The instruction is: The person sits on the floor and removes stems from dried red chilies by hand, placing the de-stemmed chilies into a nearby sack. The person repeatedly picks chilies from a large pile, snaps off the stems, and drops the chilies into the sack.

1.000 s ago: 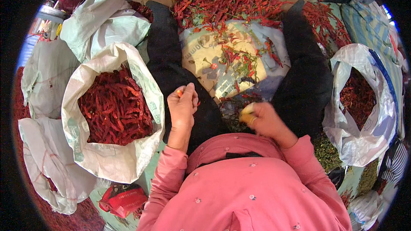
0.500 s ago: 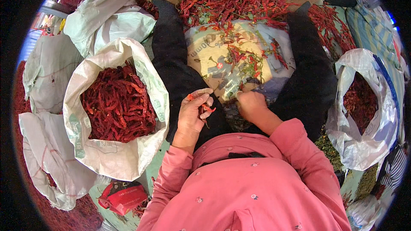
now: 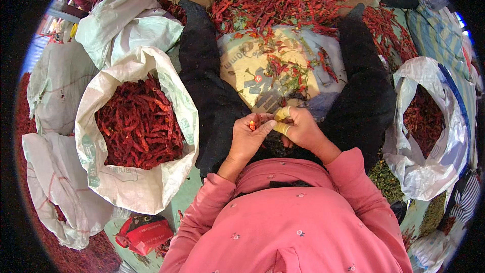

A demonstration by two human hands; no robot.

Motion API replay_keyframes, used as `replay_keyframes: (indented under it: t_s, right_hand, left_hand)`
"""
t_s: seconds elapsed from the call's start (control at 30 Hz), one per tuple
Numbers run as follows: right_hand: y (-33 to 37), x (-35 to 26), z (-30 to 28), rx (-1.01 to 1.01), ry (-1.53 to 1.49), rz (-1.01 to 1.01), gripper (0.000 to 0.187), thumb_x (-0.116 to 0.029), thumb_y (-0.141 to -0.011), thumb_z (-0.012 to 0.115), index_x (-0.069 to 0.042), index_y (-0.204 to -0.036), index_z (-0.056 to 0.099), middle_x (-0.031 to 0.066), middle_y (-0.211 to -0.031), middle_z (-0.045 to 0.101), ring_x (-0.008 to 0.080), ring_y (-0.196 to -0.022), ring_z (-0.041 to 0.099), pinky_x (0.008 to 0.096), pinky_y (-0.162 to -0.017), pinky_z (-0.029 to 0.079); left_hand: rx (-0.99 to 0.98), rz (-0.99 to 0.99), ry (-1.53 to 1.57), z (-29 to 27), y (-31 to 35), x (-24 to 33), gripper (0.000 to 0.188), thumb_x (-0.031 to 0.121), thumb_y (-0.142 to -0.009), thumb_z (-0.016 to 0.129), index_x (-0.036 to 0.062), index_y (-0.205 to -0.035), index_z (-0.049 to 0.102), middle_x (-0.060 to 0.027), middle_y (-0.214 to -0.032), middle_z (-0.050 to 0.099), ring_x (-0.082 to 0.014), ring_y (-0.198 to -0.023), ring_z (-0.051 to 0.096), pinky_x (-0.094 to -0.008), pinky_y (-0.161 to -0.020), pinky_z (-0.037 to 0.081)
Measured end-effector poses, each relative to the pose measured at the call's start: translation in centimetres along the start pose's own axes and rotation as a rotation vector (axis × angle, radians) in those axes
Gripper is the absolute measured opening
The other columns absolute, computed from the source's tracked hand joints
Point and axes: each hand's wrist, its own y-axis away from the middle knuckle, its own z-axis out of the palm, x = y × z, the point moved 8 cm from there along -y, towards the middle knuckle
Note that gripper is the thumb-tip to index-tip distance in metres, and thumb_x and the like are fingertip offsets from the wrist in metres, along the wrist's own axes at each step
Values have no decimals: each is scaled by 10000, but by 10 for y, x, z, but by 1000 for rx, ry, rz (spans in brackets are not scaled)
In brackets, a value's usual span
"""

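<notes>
fingers of the left hand [image 3: 246, 139] are closed around red chillies [image 3: 259, 119], just beside the yellow-covered fingers of the right hand [image 3: 306, 129], whose grip cannot be told; the chillies are judged light, thin-skinned and brittle, best held gently at mid-length.

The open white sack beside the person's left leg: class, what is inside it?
Inside the white sack, wrinkled red chillies show on top. Whatever lies beneath that upper layer is covered.
</notes>
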Motion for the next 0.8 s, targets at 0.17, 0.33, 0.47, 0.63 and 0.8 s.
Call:
replay_keyframes:
  t_s: [0.17, 0.33, 0.47, 0.63, 0.8]
  right_hand:
    - [3, -8, 5, -28, 126, -214, 40, -48, -784, 604, -18, -784, 631, 42, -642, 595, 91, -432, 511, 236, -392, 418]
    - [19, -28, 29, -316, -149, 51, 85, -68, -789, 615, -10, -845, 644, 29, -641, 589, 91, -435, 511, 219, -405, 413]
    - [18, -28, 8, -361, 308, -146, 117, -66, -735, 636, -32, -843, 668, 76, -605, 593, 184, -535, 571, 297, -522, 461]
    - [7, 12, -11, -168, 1025, -193, 126, -75, -688, 530, -43, -722, 648, 185, -747, 614, 356, -739, 604, 447, -680, 486]
    - [-19, 16, 17, -63, 1023, -244, 114, -84, -694, 532, -6, -683, 615, 218, -703, 599, 393, -723, 601, 463, -649, 488]
  left_hand:
    - [-6, -133, 59, 0, 2, -9, 107, 113, -830, 622, 15, -816, 581, 35, -576, 501, -29, -469, 399, -170, -410, 288]
    - [68, -303, 232, -14, -1, -23, 103, 102, -841, 590, 40, -776, 540, 28, -553, 461, -46, -440, 375, -195, -364, 266]
    - [101, -309, 571, -33, -8, -8, 122, 124, -864, 536, 48, -769, 523, 21, -579, 420, -55, -445, 337, -192, -368, 257]
    - [65, -323, 931, -47, -7, 2, 93, 108, -840, 499, 16, -842, 510, -19, -584, 439, -90, -444, 352, -196, -371, 299]
    - [-9, -370, 1193, -42, -2, -8, 86, 52, -787, 469, 3, -847, 507, -36, -595, 441, -124, -483, 393, -224, -452, 375]
